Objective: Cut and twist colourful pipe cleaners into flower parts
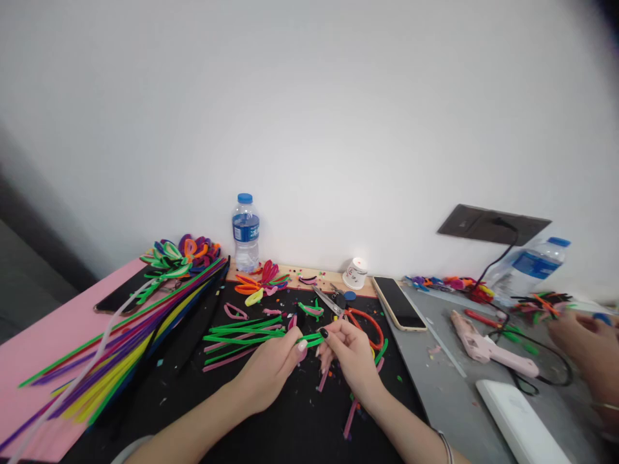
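A short green pipe cleaner (311, 338) spans the gap between my hands above the black mat (290, 432). My left hand (273, 364) is closed on its left part, thumb on top. From the right, my right hand (352, 354) pinches the other end between thumb and index finger. Cut green and pink pipe cleaners (236, 336) lie left of my left hand, their near ends hidden by it. Behind my right hand lie scissors with orange handles (380, 332). A small green and pink looped piece (312, 310) rests just beyond my hands.
Long pipe cleaners (145, 335) lie at left near a phone (118, 293). A water bottle (245, 238), paper cup (355, 273) and second phone (400, 303) stand or lie along the wall. At right, another person's hand (578, 335) is near a pink glue gun (498, 354) and white box (520, 419).
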A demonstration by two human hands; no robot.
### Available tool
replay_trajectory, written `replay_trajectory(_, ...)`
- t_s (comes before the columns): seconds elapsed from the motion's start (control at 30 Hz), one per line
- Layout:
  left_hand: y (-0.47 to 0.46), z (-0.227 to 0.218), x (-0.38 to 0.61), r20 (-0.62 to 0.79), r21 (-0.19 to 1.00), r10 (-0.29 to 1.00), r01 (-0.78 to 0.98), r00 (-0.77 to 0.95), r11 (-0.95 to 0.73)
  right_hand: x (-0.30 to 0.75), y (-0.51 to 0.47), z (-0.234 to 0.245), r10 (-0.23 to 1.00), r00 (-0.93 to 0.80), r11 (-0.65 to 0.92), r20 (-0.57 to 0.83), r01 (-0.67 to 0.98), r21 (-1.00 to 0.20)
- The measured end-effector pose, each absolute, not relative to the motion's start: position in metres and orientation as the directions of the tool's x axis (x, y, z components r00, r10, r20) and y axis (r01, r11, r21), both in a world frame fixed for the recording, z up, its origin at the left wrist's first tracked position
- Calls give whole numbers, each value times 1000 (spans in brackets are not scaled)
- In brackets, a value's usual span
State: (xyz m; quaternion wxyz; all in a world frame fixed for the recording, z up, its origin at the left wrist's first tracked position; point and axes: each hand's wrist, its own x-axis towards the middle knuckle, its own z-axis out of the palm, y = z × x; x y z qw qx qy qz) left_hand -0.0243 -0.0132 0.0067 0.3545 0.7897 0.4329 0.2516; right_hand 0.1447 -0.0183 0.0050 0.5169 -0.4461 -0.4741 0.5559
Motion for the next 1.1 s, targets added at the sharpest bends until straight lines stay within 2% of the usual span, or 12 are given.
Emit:
replay_trajectory(0.37, -8, 6, -24, 90, 882, 879, 372, 469, -288, 149, -17, 5, 994, -72, 76, 82, -87, -993)
replay_trajectory(0.6, -8, 10, -24, 80, 882, 786, 325, 612, -342, 149, -22, -5, 973, -206, 139, 102, 172, -975)
replay_trajectory(0.7, -8, 8, -23, 76, 887, 777, 313, 624, -338, 151, -21, -6, 957, -233, 242, 174, 309, -920)
replay_trajectory(0.87, -9, 4, -23, 66, 893, 807, 327, 586, -310, 156, -20, 1, 892, -274, 452, 361, 508, -733)
replay_trajectory(1.1, -8, 4, -24, 29, 898, 823, 347, 567, -270, 160, -19, 5, 797, -384, 603, 466, 544, -583)
